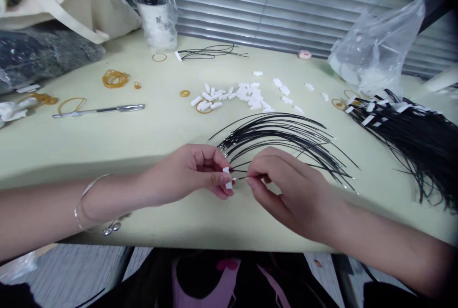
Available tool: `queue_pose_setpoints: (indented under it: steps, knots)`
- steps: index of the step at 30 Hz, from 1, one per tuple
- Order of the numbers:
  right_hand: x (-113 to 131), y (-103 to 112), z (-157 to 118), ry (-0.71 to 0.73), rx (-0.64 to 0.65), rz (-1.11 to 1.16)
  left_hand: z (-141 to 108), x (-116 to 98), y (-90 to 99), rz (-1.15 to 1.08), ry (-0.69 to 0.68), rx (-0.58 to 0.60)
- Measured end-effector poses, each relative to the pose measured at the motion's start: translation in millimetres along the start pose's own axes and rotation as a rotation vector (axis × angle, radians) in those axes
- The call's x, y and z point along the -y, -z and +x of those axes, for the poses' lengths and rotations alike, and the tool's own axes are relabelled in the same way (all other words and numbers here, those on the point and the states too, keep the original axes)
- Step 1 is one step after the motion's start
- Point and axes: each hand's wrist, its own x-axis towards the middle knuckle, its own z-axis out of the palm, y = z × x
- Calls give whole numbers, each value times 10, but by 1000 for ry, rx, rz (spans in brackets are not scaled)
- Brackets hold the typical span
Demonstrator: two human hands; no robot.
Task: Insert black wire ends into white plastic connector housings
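Between the thumb and fingers of my left hand (202, 170) is a small white plastic connector (228, 178), held upright. My right hand (289, 191) pinches a thin black wire (241, 178) close to its metal-tipped end. That tip points at the connector's right side; whether it touches is too small to tell. Another black wire runs from the connector toward the right, passing behind my right hand. Just beyond both hands lies a loose bundle of black wires (282, 131) with shiny metal ends. Past the bundle is a scattered pile of white connectors (248, 94).
A large heap of black wires with white connectors (411, 127) lies at the right, near a clear plastic bag (379, 50). Rubber bands (115, 79) and a pen (98, 110) are at the left. A bagged cup (157, 22) stands by the blinds.
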Motion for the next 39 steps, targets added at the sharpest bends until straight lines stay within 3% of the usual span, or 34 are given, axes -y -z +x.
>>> queue_pose_setpoints:
  steps: [6, 13, 18, 27, 39]
  knots:
    - [-70, -72, 44, -24, 65, -45, -2, -12, -26, 23, 23, -18]
    - [16, 21, -15, 12, 17, -41, -3, -27, -38, 21, 21, -30]
    - [21, -12, -14, -85, 100, -85, -6, -23, -39, 36, 16, -39]
    - [6, -72, 1, -141, 92, -55, -2, -15, -36, 40, 22, -32]
    - [17, -175, -6, -44, 79, -60, -41, -2, -64, 85, 11, -25]
